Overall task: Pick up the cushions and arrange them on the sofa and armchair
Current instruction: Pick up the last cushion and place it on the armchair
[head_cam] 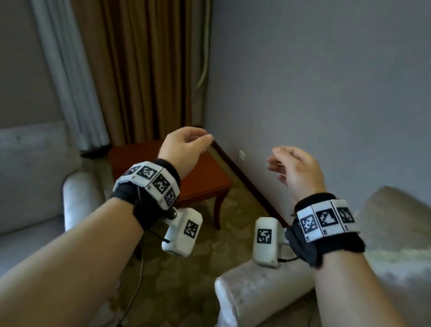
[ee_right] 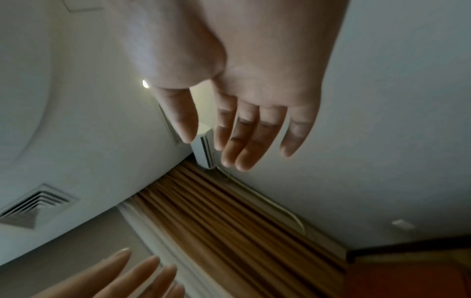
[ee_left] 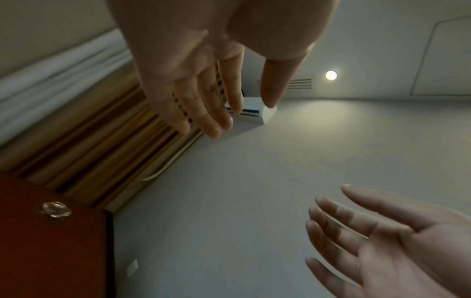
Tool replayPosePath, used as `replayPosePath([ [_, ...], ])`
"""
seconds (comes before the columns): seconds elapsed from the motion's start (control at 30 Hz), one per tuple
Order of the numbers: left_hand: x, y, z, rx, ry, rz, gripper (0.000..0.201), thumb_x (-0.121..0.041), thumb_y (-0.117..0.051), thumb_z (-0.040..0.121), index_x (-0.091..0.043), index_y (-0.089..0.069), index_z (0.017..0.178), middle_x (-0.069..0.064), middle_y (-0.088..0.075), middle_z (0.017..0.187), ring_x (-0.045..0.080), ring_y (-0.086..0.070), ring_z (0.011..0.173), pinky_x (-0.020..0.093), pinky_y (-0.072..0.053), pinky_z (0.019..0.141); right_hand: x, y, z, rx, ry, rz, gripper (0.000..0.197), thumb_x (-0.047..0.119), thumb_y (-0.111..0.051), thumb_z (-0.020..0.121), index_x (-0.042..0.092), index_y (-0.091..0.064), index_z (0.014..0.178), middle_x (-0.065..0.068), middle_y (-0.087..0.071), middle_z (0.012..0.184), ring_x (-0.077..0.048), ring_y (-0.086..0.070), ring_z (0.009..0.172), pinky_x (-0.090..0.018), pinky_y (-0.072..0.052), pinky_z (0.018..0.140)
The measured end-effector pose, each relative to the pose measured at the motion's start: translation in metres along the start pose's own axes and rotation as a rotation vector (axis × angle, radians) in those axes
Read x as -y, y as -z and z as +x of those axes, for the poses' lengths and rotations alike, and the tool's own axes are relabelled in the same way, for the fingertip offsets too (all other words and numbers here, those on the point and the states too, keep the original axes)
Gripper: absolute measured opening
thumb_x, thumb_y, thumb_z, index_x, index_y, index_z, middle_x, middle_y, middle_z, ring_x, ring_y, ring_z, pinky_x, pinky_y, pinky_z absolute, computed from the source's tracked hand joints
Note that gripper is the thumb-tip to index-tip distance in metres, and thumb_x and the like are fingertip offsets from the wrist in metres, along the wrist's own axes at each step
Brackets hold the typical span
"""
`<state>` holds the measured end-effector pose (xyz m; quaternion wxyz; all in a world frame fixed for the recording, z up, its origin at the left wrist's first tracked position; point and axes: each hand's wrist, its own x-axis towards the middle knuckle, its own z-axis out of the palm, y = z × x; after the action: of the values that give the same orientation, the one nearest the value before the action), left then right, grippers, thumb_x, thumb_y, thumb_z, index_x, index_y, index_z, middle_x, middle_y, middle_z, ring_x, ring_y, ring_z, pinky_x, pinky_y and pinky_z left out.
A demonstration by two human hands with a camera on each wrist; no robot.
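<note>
Both hands are raised in front of me at chest height, palms facing each other, and both are empty. My left hand (head_cam: 187,141) hangs over the red-brown side table with its fingers relaxed; the left wrist view shows those fingers (ee_left: 203,113) straight. My right hand (head_cam: 293,165) is level with it, in front of the grey wall, fingers (ee_right: 242,141) loosely extended. A pale sofa (head_cam: 3,183) lies at the lower left and a pale armchair (head_cam: 408,255) at the lower right. No cushion shows in any view.
A red-brown wooden side table (head_cam: 205,179) stands in the corner between the two seats, with a small glass object (ee_left: 56,209) on it. Brown curtains (head_cam: 131,47) and a white sheer hang behind. Patterned carpet (head_cam: 188,279) runs between the seats. Cables trail from the wrist cameras.
</note>
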<state>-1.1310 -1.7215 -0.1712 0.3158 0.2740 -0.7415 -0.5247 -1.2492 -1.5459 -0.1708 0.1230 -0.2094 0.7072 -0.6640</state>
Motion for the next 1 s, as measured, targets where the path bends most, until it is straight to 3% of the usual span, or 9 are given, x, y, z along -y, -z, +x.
replayPosePath([
  [0.2,0.064,0.121,0.035,-0.194,0.141,-0.028,0.031,-0.034,-0.062,0.097,-0.019,-0.066,0.123,-0.013,-0.069,0.097,0.005,-0.067,0.098,0.027,-0.054,0.087,-0.001,-0.154,0.023,0.246,-0.029,-0.027,0.014,0.024,-0.061,0.095,0.023,-0.065,0.081,0.003,-0.07,0.083,-0.012,-0.066,0.079,-0.029,-0.046,0.075],
  [0.43,0.14,0.24,0.05,-0.507,0.288,-0.068,0.014,-0.024,-0.066,0.094,-0.016,-0.07,0.105,-0.002,-0.071,0.093,0.01,-0.068,0.086,0.021,-0.048,0.071,-0.02,-0.321,0.042,0.58,-0.073,-0.017,0.01,0.023,-0.059,0.095,0.022,-0.066,0.087,0.003,-0.07,0.087,-0.013,-0.066,0.085,-0.031,-0.046,0.081],
  [0.5,0.15,0.274,0.052,-0.607,0.307,-0.051,0.003,-0.023,-0.066,0.093,-0.021,-0.068,0.094,-0.004,-0.07,0.086,0.012,-0.067,0.083,0.021,-0.045,0.065,-0.022,-0.369,0.044,0.689,-0.077,-0.011,0.011,0.021,-0.059,0.096,0.02,-0.065,0.086,0.002,-0.069,0.084,-0.013,-0.065,0.081,-0.026,-0.047,0.077],
  [0.6,0.158,0.328,0.048,-0.764,0.344,-0.021,0.006,-0.02,-0.065,0.094,-0.018,-0.066,0.099,0.0,-0.068,0.088,0.015,-0.066,0.083,0.023,-0.044,0.064,-0.017,-0.439,0.046,0.848,-0.074,0.003,0.009,0.012,-0.058,0.096,0.01,-0.063,0.088,-0.004,-0.065,0.08,-0.013,-0.06,0.071,-0.01,-0.046,0.056],
  [0.73,0.165,0.385,0.015,-0.968,0.397,-0.01,0.01,-0.017,-0.063,0.096,-0.014,-0.064,0.105,0.005,-0.066,0.091,0.009,-0.061,0.074,0.018,-0.047,0.061,-0.01,-0.518,0.028,1.044,-0.056,0.021,0.014,0.005,-0.057,0.096,0.01,-0.06,0.083,-0.007,-0.061,0.076,-0.012,-0.059,0.064,-0.006,-0.041,0.046],
  [0.83,0.168,0.42,-0.029,-1.138,0.429,-0.027,0.015,-0.011,-0.061,0.097,-0.005,-0.065,0.111,0.007,-0.064,0.089,0.008,-0.058,0.07,0.006,-0.042,0.048,-0.009,-0.57,-0.01,1.208,-0.051,0.009,0.021,0.004,-0.057,0.096,0.013,-0.058,0.077,-0.007,-0.06,0.074,0.003,-0.059,0.047,-0.006,-0.04,0.044],
  [0.9,0.173,0.446,-0.061,-1.251,0.431,-0.015,0.024,-0.011,-0.062,0.096,0.002,-0.066,0.116,0.01,-0.065,0.096,0.009,-0.059,0.071,0.006,-0.042,0.049,-0.005,-0.601,-0.045,1.33,-0.045,-0.013,0.021,0.004,-0.057,0.096,0.013,-0.058,0.077,-0.007,-0.061,0.074,0.005,-0.056,0.043,-0.005,-0.04,0.044],
  [1.0,0.187,0.482,-0.11,-1.387,0.452,-0.035,0.024,-0.015,-0.062,0.097,-0.002,-0.066,0.116,0.008,-0.067,0.098,0.009,-0.063,0.074,0.015,-0.046,0.06,0.004,-0.643,-0.1,1.488,0.011,-0.024,0.012,0.003,-0.057,0.096,0.007,-0.062,0.086,-0.008,-0.061,0.074,0.002,-0.059,0.048,-0.006,-0.041,0.045],
])
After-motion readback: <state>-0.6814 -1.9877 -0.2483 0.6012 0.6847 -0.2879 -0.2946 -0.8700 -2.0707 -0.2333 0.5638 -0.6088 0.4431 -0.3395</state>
